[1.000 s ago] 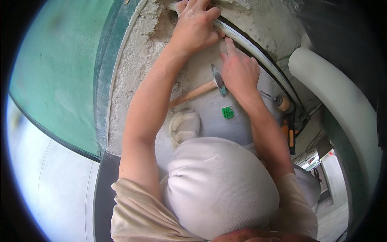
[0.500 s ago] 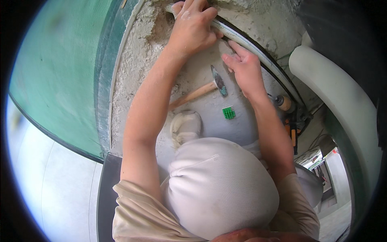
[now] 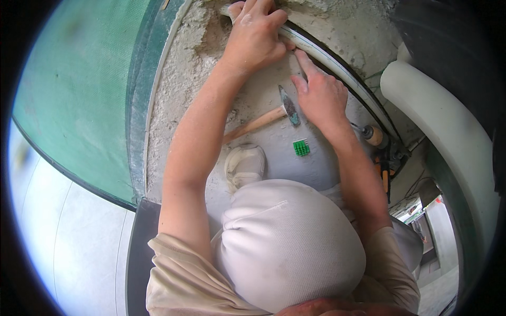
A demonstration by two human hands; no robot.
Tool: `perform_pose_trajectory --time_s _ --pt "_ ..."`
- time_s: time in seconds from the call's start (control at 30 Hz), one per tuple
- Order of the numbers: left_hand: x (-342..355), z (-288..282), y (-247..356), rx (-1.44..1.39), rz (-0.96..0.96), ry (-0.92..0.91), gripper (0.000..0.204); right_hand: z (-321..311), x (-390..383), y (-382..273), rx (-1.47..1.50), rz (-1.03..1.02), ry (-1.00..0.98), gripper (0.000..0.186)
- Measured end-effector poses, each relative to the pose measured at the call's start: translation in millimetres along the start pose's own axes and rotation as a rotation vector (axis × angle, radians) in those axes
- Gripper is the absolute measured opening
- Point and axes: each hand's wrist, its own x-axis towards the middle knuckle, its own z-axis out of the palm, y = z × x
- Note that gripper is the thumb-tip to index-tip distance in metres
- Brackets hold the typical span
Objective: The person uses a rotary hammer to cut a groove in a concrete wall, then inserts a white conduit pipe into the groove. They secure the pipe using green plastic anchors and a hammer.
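Observation:
A long pale strip with dark edges (image 3: 337,66) runs from the top middle down to the right, bent by the lens. My left hand (image 3: 256,37) is closed over its far-left end, thumb low along the near side. Close by, my right hand (image 3: 322,97) stretches its index finger to the strip's near edge, beside the left thumb. That hand's thumb stands apart, and no held object shows in it. Below the hands, a hammer (image 3: 291,108) with a wooden handle lies on the grey surface. Next to it sits a small bundle of green plastic pieces (image 3: 301,148).
Rough broken concrete (image 3: 182,79) borders the left, beside green mesh sheeting (image 3: 79,95). At right lie a tan-handled tool (image 3: 375,136), an orange-and-black tool (image 3: 385,176) and a thick pale curved tube (image 3: 437,110). My shoe (image 3: 245,164) and pale-clothed knee (image 3: 290,242) are nearest.
My right hand has turned slightly, and its index finger now reaches straighter toward the left thumb. My left hand keeps its hold on the strip. The view has shifted a little.

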Motion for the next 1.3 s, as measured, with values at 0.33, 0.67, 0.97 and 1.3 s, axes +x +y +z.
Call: perform_pose_trajectory --time_s 0.33,0.67,0.97,1.3 --pt "0 3 1 0.055 0.015 0.032 0.021 3 2 12 0.030 -0.086 0.021 0.057" --pt "0 4 -1 0.048 0.015 0.034 0.021 16 1 25 0.150 -0.131 0.103 0.058" --pt "-1 4 -2 0.022 0.002 0.016 0.026 19 4 33 0.317 -0.147 0.184 0.051" --pt "-1 2 0 0.034 -0.019 -0.004 0.028 10 6 24 0.207 -0.193 0.154 0.046"
